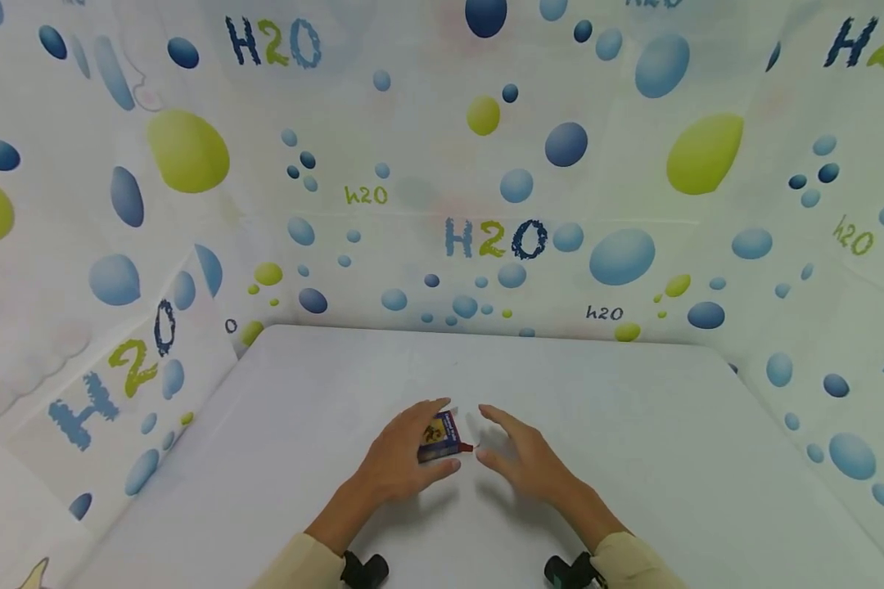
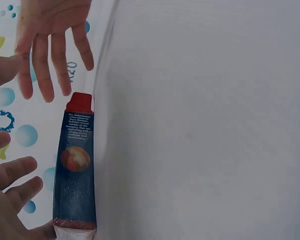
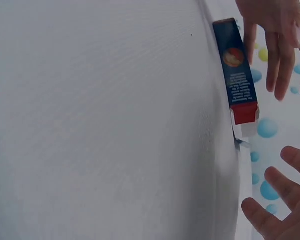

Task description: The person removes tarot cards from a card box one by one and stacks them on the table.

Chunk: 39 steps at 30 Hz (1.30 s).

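A small dark blue card box (image 1: 439,435) with a picture on its top face lies on the white table. Its red end flap (image 3: 245,114) sticks out at the open right end, beside a white flap (image 3: 249,130). My left hand (image 1: 401,454) is around the box's left part, fingers on the far side and thumb in front, relaxed. Part of the box is hidden behind that hand. To the right of the flap my right hand (image 1: 526,460) hovers with fingers spread and nothing in it. Printed text and a round picture show on the box's side in the left wrist view.
The white table (image 1: 633,409) extends around both hands. A curtain-like backdrop (image 1: 412,147) with blue and green bubbles and H2O lettering rises behind and at the sides. Dark wrist cameras (image 1: 365,570) sit below the hands.
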### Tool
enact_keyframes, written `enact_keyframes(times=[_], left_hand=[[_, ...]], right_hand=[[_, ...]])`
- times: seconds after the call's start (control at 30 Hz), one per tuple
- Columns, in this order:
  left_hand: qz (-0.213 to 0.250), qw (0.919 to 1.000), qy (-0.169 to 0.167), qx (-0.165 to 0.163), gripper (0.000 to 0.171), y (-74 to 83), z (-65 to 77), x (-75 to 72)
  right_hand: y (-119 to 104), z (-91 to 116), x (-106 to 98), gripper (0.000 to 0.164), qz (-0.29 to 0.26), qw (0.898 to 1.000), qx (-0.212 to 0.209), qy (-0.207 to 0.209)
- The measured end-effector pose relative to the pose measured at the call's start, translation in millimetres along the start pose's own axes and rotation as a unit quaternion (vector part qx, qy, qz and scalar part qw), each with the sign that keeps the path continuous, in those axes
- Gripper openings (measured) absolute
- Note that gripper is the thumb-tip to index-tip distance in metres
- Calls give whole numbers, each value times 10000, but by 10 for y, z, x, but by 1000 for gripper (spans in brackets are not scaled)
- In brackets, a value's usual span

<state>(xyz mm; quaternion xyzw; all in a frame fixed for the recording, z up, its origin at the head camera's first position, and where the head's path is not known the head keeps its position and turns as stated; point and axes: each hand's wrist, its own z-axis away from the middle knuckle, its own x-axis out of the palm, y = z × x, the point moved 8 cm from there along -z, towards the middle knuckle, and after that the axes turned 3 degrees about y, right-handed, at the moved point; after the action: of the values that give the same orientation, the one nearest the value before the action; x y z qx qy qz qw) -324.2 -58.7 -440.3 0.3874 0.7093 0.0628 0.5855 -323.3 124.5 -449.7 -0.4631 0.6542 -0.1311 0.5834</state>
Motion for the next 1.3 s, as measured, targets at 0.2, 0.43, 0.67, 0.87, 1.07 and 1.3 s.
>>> enact_keyframes(times=[0.2,0.43,0.67,0.87,1.07,1.3], left_hand=[[567,9976,156,-370,84,-7,-76,9],[531,9960,430,-575,85,-73,-110,30],[408,9928,611,-947,82,-196,-119,78],[330,9932,477,-1013,91,-244,-162,191],[152,9937,617,-925,94,-261,-178,172],[-300,9941,471,-925,89,-289,-174,184]], right_hand=[[67,-32,52,63,-375,9992,74,108],[95,-113,140,56,-774,9961,312,297],[120,-162,192,52,-886,9940,427,480],[164,-225,214,47,-850,9923,550,713],[212,-291,265,42,-848,9903,652,883],[230,-316,330,43,-963,9887,874,740]])
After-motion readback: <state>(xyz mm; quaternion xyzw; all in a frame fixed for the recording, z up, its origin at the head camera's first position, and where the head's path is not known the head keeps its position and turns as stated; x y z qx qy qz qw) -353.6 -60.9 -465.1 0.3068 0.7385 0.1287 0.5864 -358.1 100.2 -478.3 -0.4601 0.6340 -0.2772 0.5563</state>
